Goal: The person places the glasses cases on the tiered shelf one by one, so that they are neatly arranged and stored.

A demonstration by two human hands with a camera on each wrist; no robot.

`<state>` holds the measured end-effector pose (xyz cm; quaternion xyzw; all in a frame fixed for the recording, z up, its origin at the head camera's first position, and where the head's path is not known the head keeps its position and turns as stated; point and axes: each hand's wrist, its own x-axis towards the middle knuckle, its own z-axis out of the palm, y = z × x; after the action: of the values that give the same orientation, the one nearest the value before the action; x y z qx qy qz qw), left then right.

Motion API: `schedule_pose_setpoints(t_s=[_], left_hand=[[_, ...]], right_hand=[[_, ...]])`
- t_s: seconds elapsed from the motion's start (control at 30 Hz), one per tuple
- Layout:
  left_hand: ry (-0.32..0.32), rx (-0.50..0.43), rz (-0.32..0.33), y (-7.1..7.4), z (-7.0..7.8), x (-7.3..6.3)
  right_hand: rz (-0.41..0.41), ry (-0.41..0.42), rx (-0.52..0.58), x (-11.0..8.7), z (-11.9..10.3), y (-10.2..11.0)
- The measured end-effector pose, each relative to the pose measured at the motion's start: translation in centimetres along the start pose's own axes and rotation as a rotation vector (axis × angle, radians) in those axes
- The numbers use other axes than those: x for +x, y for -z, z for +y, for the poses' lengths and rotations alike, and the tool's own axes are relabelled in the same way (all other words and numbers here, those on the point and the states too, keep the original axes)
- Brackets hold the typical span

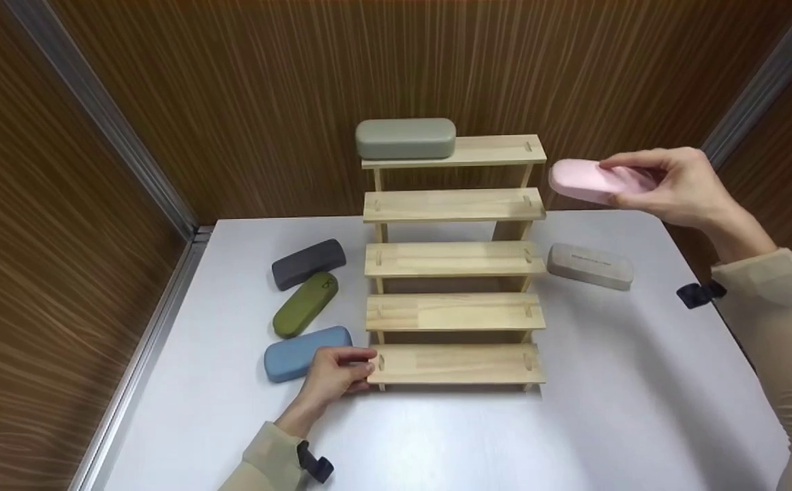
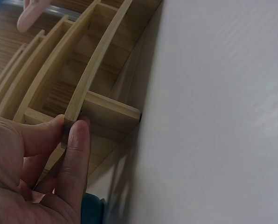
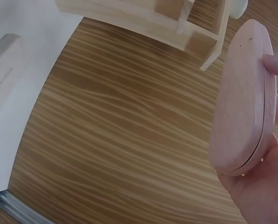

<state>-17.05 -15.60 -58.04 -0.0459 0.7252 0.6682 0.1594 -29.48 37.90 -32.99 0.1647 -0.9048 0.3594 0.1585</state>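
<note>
My right hand (image 1: 682,184) grips a pink glasses case (image 1: 590,181) by its sides, up in the air to the right of the top two steps of a wooden tiered rack (image 1: 454,259). In the right wrist view the pink case (image 3: 241,98) is closed, its seam facing the palm. My left hand (image 1: 334,375) pinches the left end of the rack's lowest step between thumb and fingers, as the left wrist view shows at the board's end (image 2: 71,116). A grey-green glasses case (image 1: 406,138) lies on the left part of the top step.
Left of the rack lie a dark grey case (image 1: 309,264), an olive green case (image 1: 305,304) and a blue case (image 1: 300,354), partly behind my left hand. A beige case (image 1: 590,266) lies on the white table (image 1: 450,443) at the right. Wood-grain panels (image 1: 266,102) enclose the back and sides.
</note>
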Motion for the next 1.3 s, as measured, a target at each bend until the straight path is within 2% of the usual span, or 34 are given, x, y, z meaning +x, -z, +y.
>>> schedule_pose_setpoints(t_s=[0.17,0.37,0.6,1.07,1.3], left_hand=[[-0.001,-0.002,-0.005,-0.1,0.0,-0.1],[-0.007,-0.003,-0.001,-0.3,0.1,-0.4],[-0.007,-0.006,-0.006,-0.3,0.0,-0.5],[-0.006,-0.002,-0.012,-0.2,-0.2,-0.7],[0.002,-0.014,-0.022,-0.1,0.0,-0.9]], right_hand=[[-0.009,0.044,0.008,1.4,-1.1,-0.1],[-0.024,0.031,0.037,3.3,-2.5,-0.6],[-0.067,0.060,0.047,5.6,-3.7,-1.5],[-0.127,0.015,0.065,9.9,-4.5,-3.8],[-0.150,0.001,0.044,11.3,-4.7,-4.7]])
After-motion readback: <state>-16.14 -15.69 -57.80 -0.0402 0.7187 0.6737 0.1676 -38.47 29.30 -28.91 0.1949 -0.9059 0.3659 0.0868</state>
